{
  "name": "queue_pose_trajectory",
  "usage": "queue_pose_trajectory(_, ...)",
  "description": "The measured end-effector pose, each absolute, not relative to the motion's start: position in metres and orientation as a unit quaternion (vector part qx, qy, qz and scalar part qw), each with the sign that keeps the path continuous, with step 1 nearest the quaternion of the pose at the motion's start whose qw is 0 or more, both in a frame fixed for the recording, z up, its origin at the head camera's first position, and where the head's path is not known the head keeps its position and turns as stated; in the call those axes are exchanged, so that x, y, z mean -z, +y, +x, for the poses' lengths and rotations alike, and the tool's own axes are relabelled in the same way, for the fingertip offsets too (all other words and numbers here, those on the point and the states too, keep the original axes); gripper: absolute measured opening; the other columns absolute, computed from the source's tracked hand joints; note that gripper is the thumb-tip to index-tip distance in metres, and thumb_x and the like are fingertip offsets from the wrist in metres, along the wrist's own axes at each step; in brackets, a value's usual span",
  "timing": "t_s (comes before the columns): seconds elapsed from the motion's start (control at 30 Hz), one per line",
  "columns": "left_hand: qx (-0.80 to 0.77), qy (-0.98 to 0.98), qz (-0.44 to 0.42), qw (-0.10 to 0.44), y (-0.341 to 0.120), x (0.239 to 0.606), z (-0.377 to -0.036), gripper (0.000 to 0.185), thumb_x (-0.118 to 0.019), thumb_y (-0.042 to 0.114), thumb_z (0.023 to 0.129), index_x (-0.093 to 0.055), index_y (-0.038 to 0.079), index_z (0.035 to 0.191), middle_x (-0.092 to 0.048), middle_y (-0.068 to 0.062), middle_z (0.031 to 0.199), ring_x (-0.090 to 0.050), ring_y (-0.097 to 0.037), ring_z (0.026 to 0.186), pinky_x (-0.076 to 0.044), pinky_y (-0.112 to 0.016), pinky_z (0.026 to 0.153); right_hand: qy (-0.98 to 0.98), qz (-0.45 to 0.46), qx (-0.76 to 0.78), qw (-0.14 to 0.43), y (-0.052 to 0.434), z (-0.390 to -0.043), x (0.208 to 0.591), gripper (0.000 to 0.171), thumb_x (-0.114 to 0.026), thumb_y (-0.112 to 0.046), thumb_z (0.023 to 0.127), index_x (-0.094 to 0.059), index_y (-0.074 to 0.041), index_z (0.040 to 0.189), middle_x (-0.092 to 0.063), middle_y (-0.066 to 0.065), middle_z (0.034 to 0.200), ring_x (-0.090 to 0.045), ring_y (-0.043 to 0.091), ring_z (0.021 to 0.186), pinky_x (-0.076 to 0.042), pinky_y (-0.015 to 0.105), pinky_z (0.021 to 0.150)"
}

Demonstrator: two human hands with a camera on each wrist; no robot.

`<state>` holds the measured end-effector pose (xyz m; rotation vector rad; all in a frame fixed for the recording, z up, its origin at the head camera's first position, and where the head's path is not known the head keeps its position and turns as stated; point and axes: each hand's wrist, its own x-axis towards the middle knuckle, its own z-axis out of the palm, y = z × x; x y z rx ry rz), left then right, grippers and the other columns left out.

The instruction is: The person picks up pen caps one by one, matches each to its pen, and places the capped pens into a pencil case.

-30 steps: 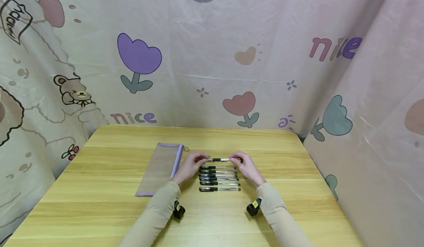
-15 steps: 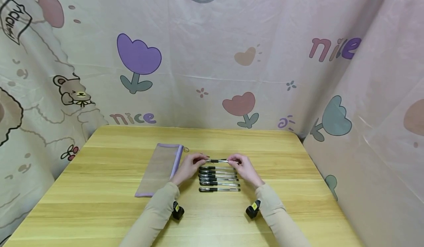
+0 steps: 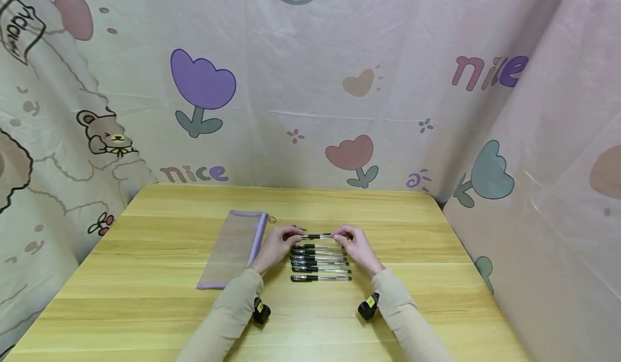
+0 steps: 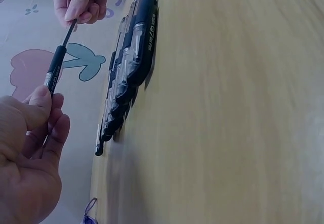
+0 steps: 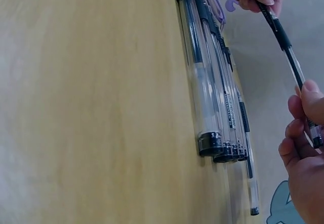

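Note:
My left hand [image 3: 281,242] pinches one end of a black-gripped clear gel pen [image 3: 317,237], seen from closer in the left wrist view as a pen [image 4: 56,64] with a dark rubber grip. The other end, with its black end plug, is pinched by my right hand [image 3: 356,244]; in the right wrist view the thumb [image 5: 313,100] presses on the clear barrel. Held crosswise between both hands, the pen overlaps the table just beyond a row of several similar pens [image 3: 320,270]. Those lie side by side, capped ends to the left.
A mesh zipper pouch [image 3: 230,251] with purple trim lies flat left of the pens, its pull ring [image 3: 271,219] at the far corner. A small dark tip [image 3: 299,227] shows behind my left hand. A patterned curtain [image 3: 291,81] stands beyond the wooden table [image 3: 145,275].
Both hands and the held pen have shifted slightly left and toward me. The grip at each end stays, and the row of pens and the pouch lie as before.

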<state>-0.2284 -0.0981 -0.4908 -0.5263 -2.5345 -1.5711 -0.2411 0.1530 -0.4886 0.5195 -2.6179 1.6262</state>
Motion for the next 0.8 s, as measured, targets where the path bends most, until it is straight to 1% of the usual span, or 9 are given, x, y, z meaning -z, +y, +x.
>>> queue_pose_trajectory(0.13, 0.519, -0.833, -0.178, 0.062, -0.099, 0.491, -0.228, 0.016, -0.066, 0.003, 0.094, -0.075, 0.001, 0.107, -0.075, -0.016, 0.113, -0.071, -0.024, 0.094, -0.055, -0.019, 0.079, -0.837, 0.166, -0.521, 0.005, 0.153, -0.241, 0.488, 0.014, -0.065, -0.005, 0.095, -0.071, 0.001, 0.106, -0.07, 0.024, 0.1, -0.059, 0.02, 0.084, -0.048, 0.017, 0.07)
queue_pose_trajectory(0.3, 0.52, -0.833, -0.177, 0.061, -0.098, 0.491, -0.23, 0.016, -0.064, 0.005, 0.096, -0.075, 0.003, 0.108, -0.076, -0.013, 0.111, -0.07, -0.024, 0.096, -0.055, -0.02, 0.081, -0.838, 0.17, -0.518, 0.005, 0.155, -0.241, 0.486, 0.016, -0.064, -0.008, 0.097, -0.072, 0.0, 0.109, -0.071, 0.022, 0.105, -0.063, 0.022, 0.089, -0.051, 0.018, 0.075)
queue_pose_trajectory(0.47, 0.534, -0.828, -0.16, 0.06, -0.1, 0.491, -0.232, 0.017, -0.064, 0.005, 0.096, -0.075, 0.004, 0.109, -0.076, -0.014, 0.109, -0.07, -0.026, 0.097, -0.057, -0.025, 0.084, -0.836, 0.197, -0.512, 0.005, 0.161, -0.244, 0.489, 0.023, -0.063, -0.007, 0.097, -0.069, 0.005, 0.116, -0.072, 0.023, 0.109, -0.068, 0.031, 0.097, -0.053, 0.017, 0.08)
queue_pose_trajectory(0.57, 0.538, -0.828, -0.148, 0.063, -0.102, 0.493, -0.234, 0.017, -0.064, 0.003, 0.096, -0.074, 0.002, 0.109, -0.075, -0.016, 0.11, -0.07, -0.028, 0.1, -0.058, -0.028, 0.087, -0.837, 0.19, -0.513, 0.007, 0.166, -0.246, 0.492, 0.024, -0.062, -0.003, 0.097, -0.067, 0.008, 0.118, -0.072, 0.024, 0.108, -0.068, 0.034, 0.097, -0.053, 0.017, 0.079)
queue_pose_trajectory(0.73, 0.524, -0.839, -0.128, 0.071, -0.102, 0.495, -0.235, 0.019, -0.066, 0.001, 0.094, -0.073, -0.003, 0.111, -0.075, -0.018, 0.107, -0.07, -0.03, 0.097, -0.058, -0.035, 0.088, -0.85, 0.163, -0.501, 0.013, 0.172, -0.25, 0.496, 0.018, -0.063, -0.003, 0.096, -0.07, 0.003, 0.112, -0.074, 0.018, 0.098, -0.069, 0.028, 0.091, -0.053, 0.017, 0.076)
queue_pose_trajectory(0.8, 0.516, -0.844, -0.124, 0.078, -0.101, 0.496, -0.236, 0.017, -0.066, -0.001, 0.093, -0.072, -0.004, 0.108, -0.075, -0.019, 0.104, -0.07, -0.031, 0.094, -0.058, -0.039, 0.087, -0.855, 0.158, -0.494, 0.014, 0.172, -0.251, 0.497, 0.016, -0.064, -0.003, 0.095, -0.071, 0.001, 0.109, -0.075, 0.016, 0.095, -0.07, 0.026, 0.089, -0.053, 0.018, 0.076)
